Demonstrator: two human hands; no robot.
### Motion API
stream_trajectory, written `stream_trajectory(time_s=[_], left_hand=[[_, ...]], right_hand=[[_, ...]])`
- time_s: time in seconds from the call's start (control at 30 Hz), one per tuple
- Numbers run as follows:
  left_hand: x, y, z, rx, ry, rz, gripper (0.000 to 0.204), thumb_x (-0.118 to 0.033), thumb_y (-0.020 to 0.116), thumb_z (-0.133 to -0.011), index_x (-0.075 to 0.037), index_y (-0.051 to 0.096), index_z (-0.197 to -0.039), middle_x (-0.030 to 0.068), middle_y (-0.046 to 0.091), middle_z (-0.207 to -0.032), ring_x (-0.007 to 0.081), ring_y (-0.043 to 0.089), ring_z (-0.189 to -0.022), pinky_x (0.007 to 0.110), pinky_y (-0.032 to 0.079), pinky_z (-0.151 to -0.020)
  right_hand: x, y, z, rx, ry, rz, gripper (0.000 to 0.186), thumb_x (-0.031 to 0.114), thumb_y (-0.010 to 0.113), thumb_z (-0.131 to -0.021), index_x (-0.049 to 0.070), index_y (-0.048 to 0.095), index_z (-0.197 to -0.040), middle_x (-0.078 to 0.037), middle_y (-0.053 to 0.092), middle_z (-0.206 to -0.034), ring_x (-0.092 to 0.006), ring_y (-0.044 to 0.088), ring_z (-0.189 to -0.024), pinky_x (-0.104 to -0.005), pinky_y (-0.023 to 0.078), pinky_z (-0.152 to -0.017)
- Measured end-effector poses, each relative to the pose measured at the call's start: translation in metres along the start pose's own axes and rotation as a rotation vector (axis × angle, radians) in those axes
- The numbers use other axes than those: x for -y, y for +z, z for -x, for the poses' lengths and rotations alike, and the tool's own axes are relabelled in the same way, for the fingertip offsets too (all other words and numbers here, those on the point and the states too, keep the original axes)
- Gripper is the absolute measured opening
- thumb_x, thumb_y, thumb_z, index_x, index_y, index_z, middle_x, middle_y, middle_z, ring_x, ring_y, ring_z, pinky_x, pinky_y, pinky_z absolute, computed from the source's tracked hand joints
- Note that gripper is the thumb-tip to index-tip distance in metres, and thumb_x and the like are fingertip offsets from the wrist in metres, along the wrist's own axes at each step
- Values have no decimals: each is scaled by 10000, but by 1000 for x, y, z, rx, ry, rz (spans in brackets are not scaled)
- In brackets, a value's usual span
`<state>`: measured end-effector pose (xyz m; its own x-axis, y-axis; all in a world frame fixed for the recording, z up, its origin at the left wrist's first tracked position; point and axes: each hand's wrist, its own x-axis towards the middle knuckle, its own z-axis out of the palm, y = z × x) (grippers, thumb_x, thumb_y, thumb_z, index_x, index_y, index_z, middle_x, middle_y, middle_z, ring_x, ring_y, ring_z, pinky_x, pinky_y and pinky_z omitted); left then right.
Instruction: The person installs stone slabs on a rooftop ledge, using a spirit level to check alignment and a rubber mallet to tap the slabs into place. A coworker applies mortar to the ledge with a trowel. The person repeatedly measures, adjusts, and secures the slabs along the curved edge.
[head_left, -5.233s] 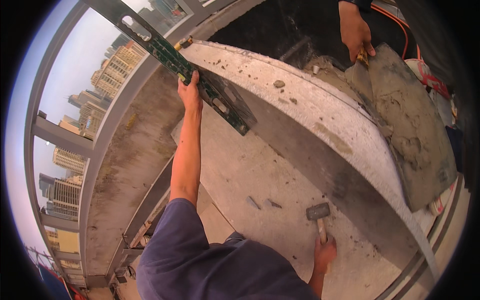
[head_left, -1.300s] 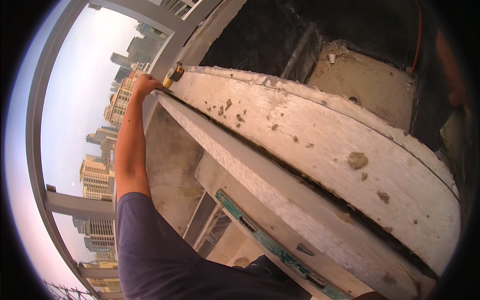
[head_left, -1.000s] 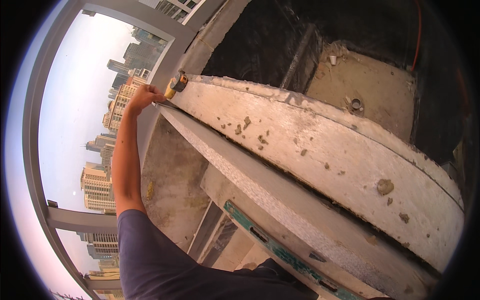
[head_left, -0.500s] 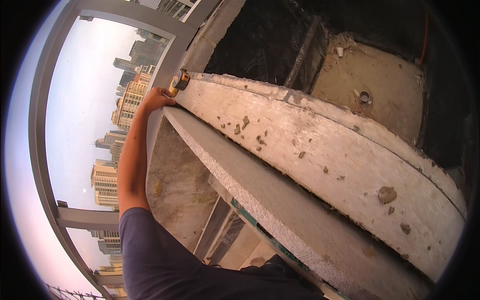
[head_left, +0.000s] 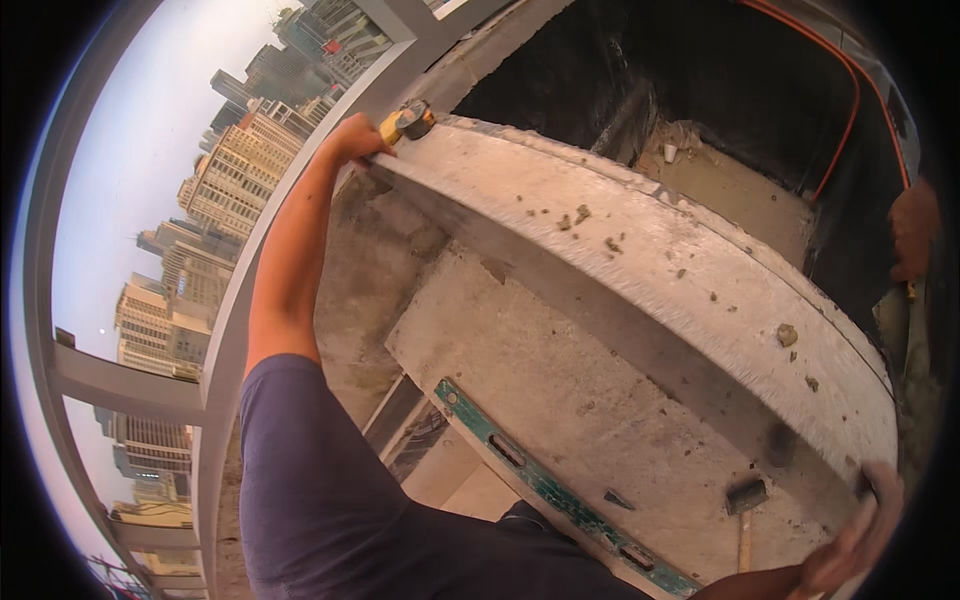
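Note:
A long pale stone slab (head_left: 640, 335) with a rough edge stands along the front of a whitish ledge (head_left: 690, 255) strewn with mortar crumbs. At the far left end my left hand (head_left: 355, 140) is closed over the slab's corner. Right beside its fingers sits a yellow and black tape measure (head_left: 405, 121) on the ledge. At the lower right my right hand (head_left: 865, 525), somewhat blurred, has its fingers around the slab's other end. Below the slab, a green spirit level (head_left: 560, 490) and a hammer (head_left: 746, 496) with a wooden handle lie on concrete.
Another person's hand (head_left: 912, 230) shows at the right rim, holding a tool I cannot make out. Black sheeting (head_left: 540, 75) and an orange hose (head_left: 850, 80) are behind the ledge. A metal window frame (head_left: 130, 385) borders the left, with tall buildings outside.
The slab has swung up against the ledge front, uncovering the level, the hammer and the concrete below. My right hand and the other person's hand have come into view.

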<state>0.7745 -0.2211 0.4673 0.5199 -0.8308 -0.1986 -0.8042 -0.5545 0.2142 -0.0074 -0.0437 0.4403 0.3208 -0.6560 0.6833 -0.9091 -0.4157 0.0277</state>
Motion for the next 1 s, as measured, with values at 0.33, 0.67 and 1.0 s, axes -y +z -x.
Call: stream_trajectory(time_s=[0.33, 0.67, 1.0], left_hand=[[-16, 5, 5, -95, -41, 1, 519, -189, 874, -829, 124, 745, -1222, 255, 679, -1399, 445, 787, -1014, 498, 736, -613], [-10, 9, 11, -145, 22, 42, 507, -227, 837, -857, 148, 743, -1185, 267, 735, -1282, 424, 802, -934, 460, 733, -601], [-2, 10, -8, -156, 3, 59, 577, -254, 859, -842, 170, 722, -1208, 281, 744, -1248, 427, 811, -892, 466, 727, -594]], right_hand=[[145, 52, -58, 359, 315, 69, 567, 455, 957, -719, 15, 694, -961, -150, 728, -908, -386, 688, -847, -483, 510, -726], [142, 58, -49, 248, 304, 83, 642, 531, 972, -643, 22, 671, -891, -140, 698, -836, -377, 632, -746, -486, 476, -678], [141, 62, -42, 172, 283, 75, 671, 546, 965, -682, 35, 780, -1075, -157, 757, -918, -370, 717, -843, -472, 528, -754]])
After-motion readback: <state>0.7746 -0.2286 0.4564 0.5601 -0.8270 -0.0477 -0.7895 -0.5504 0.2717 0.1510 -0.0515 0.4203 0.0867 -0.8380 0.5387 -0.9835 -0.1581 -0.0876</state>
